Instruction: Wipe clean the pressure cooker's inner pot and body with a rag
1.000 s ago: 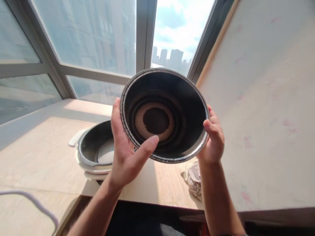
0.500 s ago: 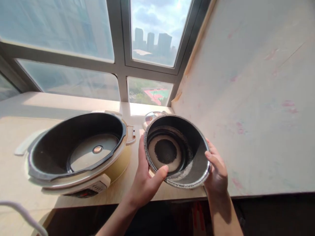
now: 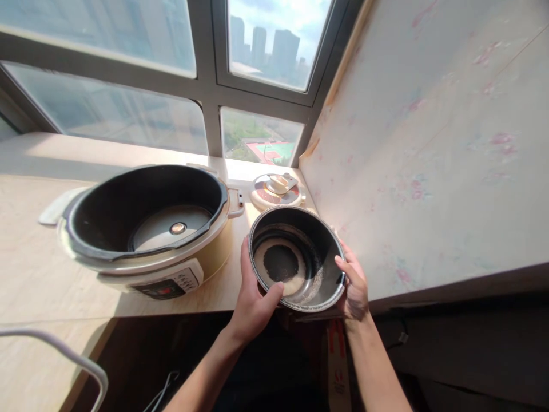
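A narrow strip of tabletop [image 3: 227,286] lies open between the wide cooker [image 3: 146,234] and the left hand [image 3: 256,297] on the black pot [image 3: 295,263]; beyond, a round lid [image 3: 274,193] blocks the way to the window [image 3: 261,137], the patterned wall [image 3: 450,143] closing the right.

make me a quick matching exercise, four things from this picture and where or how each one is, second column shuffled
Things
1. black pot
2. cooker
3. lid
4. cable

Places and states
A. curving in at the lower left of the picture
B. left of the black pot, its dark inside open to view
C. just beyond the black pot, patterned on top
D. held by the left hand and the right hand

Pairs: 1-D, 2-B, 3-C, 4-A
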### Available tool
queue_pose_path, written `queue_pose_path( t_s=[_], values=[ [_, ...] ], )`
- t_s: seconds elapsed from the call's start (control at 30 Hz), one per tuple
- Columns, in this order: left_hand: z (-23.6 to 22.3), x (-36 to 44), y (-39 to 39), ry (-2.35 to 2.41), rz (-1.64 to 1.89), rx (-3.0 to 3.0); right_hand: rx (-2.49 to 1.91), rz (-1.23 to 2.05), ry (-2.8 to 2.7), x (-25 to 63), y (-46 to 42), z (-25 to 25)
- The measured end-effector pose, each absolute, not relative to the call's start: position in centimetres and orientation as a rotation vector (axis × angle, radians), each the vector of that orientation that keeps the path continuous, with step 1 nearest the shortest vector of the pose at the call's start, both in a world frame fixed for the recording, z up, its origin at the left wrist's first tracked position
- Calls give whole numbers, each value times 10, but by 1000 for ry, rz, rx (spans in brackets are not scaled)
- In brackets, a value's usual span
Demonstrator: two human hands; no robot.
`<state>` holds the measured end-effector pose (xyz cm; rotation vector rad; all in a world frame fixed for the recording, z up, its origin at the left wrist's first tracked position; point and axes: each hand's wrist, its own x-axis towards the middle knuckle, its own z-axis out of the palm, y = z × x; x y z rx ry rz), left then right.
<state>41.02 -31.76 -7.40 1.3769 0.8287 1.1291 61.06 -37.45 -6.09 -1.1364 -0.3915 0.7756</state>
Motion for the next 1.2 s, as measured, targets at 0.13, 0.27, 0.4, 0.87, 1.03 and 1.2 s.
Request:
queue_pose_path(
  t_s=[0.13, 0.27, 0.4, 0.87, 1.03, 1.2],
  values=[
    [-83, 408, -319, 849, 1145, 1347, -1149, 773, -432, 607, -376, -69],
    [-92, 402, -313, 863, 1160, 1328, -1146, 782, -469, 598, -371, -68],
    [-95, 399, -309, 885, 1176, 1304, -1174, 771, -464, 591, -363, -69],
    [-105, 410, -305, 980, 1191, 1277, -1183, 767, -475, 603, -349, -83],
    [-115, 414, -308, 1025, 1258, 1282, -1161, 804, -456, 606, -347, -84],
    [-125, 415, -307, 1022, 1328, 1335, -1198, 825, -437, 612, -341, -91]
  ],
)
